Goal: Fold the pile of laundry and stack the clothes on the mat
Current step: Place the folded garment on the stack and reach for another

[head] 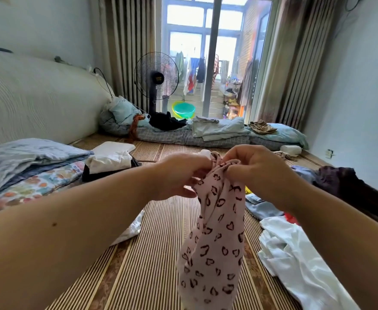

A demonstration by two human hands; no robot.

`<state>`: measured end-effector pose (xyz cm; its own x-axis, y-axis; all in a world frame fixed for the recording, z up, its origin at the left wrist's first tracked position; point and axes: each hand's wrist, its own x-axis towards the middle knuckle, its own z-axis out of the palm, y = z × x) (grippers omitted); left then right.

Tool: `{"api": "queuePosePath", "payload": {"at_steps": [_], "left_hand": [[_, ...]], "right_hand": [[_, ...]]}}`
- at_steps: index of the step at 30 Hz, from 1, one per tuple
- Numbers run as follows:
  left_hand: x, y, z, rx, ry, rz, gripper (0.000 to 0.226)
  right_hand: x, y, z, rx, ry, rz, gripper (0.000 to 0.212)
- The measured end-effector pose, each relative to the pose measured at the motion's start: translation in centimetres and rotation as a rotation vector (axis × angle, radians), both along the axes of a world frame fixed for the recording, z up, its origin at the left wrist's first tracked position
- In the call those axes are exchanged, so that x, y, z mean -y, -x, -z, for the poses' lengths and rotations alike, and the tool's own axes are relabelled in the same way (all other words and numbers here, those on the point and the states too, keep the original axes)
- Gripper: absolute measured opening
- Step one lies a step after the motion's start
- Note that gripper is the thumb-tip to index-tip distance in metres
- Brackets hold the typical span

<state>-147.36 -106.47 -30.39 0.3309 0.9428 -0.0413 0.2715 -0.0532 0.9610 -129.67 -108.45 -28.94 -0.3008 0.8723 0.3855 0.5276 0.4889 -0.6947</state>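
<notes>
Home bedroom: bedding (217, 130) on mat (152, 253), fan (156, 78), curtains (295, 63).

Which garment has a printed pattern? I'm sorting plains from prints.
The pink heart-print garment, hanging from both hands, left hand and right hand. The white garment and dark garment on the mat look plain.

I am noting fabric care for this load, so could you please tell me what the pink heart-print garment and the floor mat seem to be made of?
Pink heart-print garment: looks like a thin, soft matte knit, perhaps cotton jersey; it hangs limp and bunches easily where both hands grip it.
Floor mat: seems to be woven bamboo or rattan slats with a slight sheen, judging by its fine parallel ribs and tan bands.
</notes>
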Motion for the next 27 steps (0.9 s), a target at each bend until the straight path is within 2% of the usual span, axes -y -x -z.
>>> {"api": "queuePosePath", "payload": {"at_steps": [3, 4, 7, 9, 11, 13, 15, 18, 21, 23, 25, 27], "left_hand": [[-0.2, 0.4, 0.3, -0.223, 0.017, -0.059, 0.035], [-0.2, 0.4, 0.5, -0.245, 0.005, -0.085, 0.04], [-0.2, 0.6, 0.8, -0.108, 0.04, -0.035, 0.051], [-0.1, 0.8, 0.8, -0.149, 0.029, 0.081, 0.056], [-0.1, 0.8, 0.7, -0.299, -0.034, 0.151, 0.042], [-0.4, 0.7, 0.6, -0.428, -0.089, 0.135, 0.019], [-1.0, 0.7, 0.3, -0.601, -0.195, 0.105, 0.009], [-2.0, 0.6, -0.4, -0.873, -0.355, 0.083, 0.01], [-3.9, 0.5, -0.6, -1.027, -0.485, 0.039, 0.013], [-5.6, 0.3, -0.3, -1.119, -0.564, 0.002, 0.014], [-7.6, 0.0, 0.1, -1.204, -0.587, -0.028, 0.019], [-9.7, -0.2, 0.8, -1.269, -0.576, -0.058, 0.024]], "right_hand": [[-0.3, -0.2, 0.7, -0.029, 0.035, -0.021, 0.015], [-0.4, -0.3, 0.9, -0.05, 0.046, -0.032, 0.016], [-1.0, -0.3, 1.7, -0.16, 0.093, -0.07, 0.019], [-1.5, -0.3, 2.2, -0.206, 0.127, -0.103, 0.015], [-2.0, -0.5, 2.6, -0.249, 0.198, -0.156, 0.016], [-2.5, -0.9, 3.1, -0.267, 0.298, -0.213, 0.019], [-3.0, -1.3, 3.6, -0.252, 0.364, -0.231, 0.018], [-4.0, -1.6, 4.2, -0.241, 0.379, -0.171, 0.017], [-5.6, -1.4, 4.5, -0.289, 0.431, -0.07, 0.021], [-7.3, -1.0, 4.9, -0.237, 0.45, 0.015, 0.026], [-9.4, -0.3, 5.5, -0.136, 0.426, 0.086, 0.01], [-11.5, 0.7, 6.3, -0.085, 0.421, 0.143, 0.007]]}}
